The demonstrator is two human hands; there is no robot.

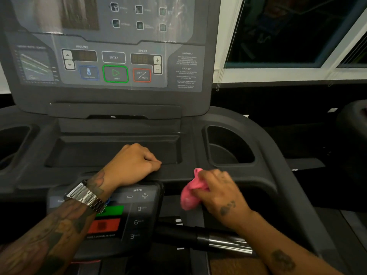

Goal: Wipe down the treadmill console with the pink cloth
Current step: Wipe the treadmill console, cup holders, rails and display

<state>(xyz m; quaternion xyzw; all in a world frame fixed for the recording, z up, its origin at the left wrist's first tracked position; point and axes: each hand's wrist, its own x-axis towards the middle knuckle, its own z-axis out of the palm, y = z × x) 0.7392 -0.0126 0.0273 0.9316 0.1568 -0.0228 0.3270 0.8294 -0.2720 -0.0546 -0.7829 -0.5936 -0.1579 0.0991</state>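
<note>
Two tattooed forearms reach up from the bottom edge toward a dark treadmill console. The left forearm wears a metal link watch and lies across a lower keypad panel, which shows a green button, a red button, speed plus and minus keys and the numbers nine, six and three. The left hand is curled into a loose fist, holding nothing, resting on the front lip of a shallow centre tray.

To its right, the right hand grips the pink cloth, bunched into a wad. The cloth sits at the console's front ledge, just below the right cup holder; whether it presses on the plastic or hovers just above cannot be told, as it is slightly blurred.

Beyond the tray stands the upright display panel, with incline and speed keys, an enter key, a green start key and a red stop key. A chrome-tipped handlebar runs below the right hand. A window is at upper right.

Risks, as a judgement: the left forearm resting on the keypad could press a button and start the belt. Wiping the upright panel could do the same at the start key. The wadded cloth touches little surface, so streaks or missed patches are likely, especially in the tray corners and cup holders.
</note>
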